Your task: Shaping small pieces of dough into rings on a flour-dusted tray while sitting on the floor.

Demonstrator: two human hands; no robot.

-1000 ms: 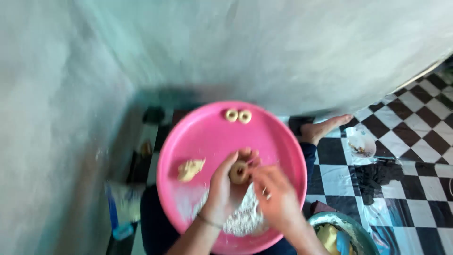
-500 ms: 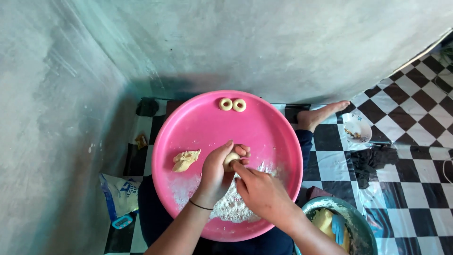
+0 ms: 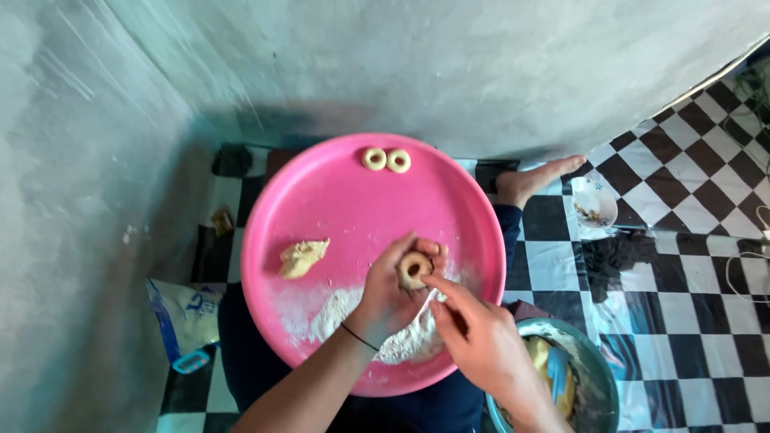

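The dough ring (image 3: 415,269) now faces up, hole showing — left hand (image 3: 393,293) cups it, right hand (image 3: 477,337) pinches it over the pink tray (image 3: 337,192), checkered floor (image 3: 682,265) right.

The dough piece (image 3: 415,269) between the hands now shows as a clear ring with an open hole, where half a second ago it is a lump mostly covered by the fingers. The left hand (image 3: 391,290) cups it from below with the ring facing up, and the right hand (image 3: 473,337) sits lower and further right than before, only its fingertips (image 3: 431,281) touching the ring's edge. The pink tray (image 3: 321,200) lies slightly lower in view than a second ago.
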